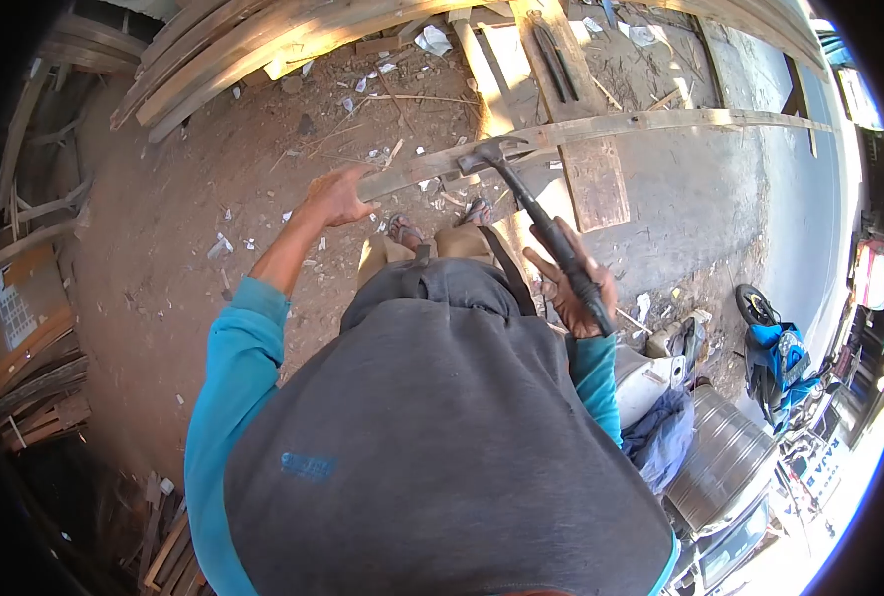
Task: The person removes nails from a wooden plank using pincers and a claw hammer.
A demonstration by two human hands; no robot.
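Observation:
A long, narrow wooden strip [660, 121] runs across the view in front of my body. My left hand [340, 197] grips its left end, fingers wrapped round the wood. In my right hand [579, 283] lies the dark handle of a claw hammer [529, 199], some fingers partly spread. The hammer's metal head overlaps the strip to the right of my left hand; whether they touch is unclear. Beyond the strip, a dark pincer-like tool [555, 62] rests on a wide wooden board [599, 179].
Stacked planks [253, 50] lie at the top left, more timber [49, 382] at the far left. Paper scraps and wood bits litter the dirt ground. At the right are a metal drum [722, 457], a blue cloth [660, 437] and a blue motorbike [782, 363].

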